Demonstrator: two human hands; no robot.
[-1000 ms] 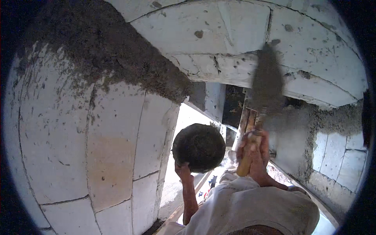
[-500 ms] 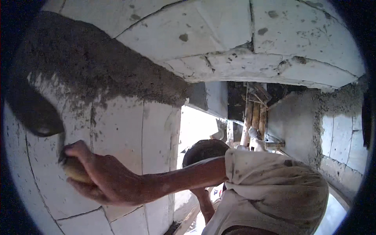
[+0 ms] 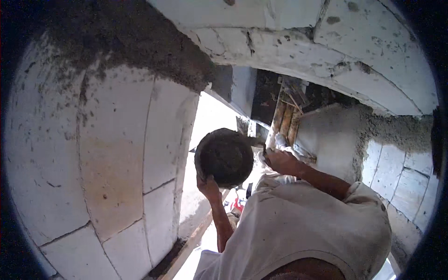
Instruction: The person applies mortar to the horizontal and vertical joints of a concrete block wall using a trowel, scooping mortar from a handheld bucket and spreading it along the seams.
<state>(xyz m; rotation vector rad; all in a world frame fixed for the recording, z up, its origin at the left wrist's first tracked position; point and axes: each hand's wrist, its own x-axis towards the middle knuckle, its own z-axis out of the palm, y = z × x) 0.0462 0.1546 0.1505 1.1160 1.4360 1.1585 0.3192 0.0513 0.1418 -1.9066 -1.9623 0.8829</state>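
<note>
My left hand point(image 3: 210, 188) grips the lower left rim of a round black mortar bowl point(image 3: 225, 158), tilted so its dark, mortar-coated inside shows. To the right of the bowl, my right hand point(image 3: 282, 161) is closed round the handle of a trowel point(image 3: 255, 141). The trowel's blade points toward the bowl's right rim; much of it blends into the dark background, so I cannot tell whether it touches. Wet grey mortar point(image 3: 140, 42) covers a band along the top of the white block wall point(image 3: 119, 154) on the left.
White blocks point(image 3: 280, 49) run overhead. Wooden poles point(image 3: 285, 119) stand beyond my hands, beside a grey plastered wall point(image 3: 329, 140). A bright opening point(image 3: 210, 114) lies behind the bowl. A timber edge point(image 3: 189, 252) runs along the foot of the left wall.
My right hand has drawn the trowel back from the left wall to beside the bowl. My left hand now holds the bowl in fuller view. The view has shifted too.
</note>
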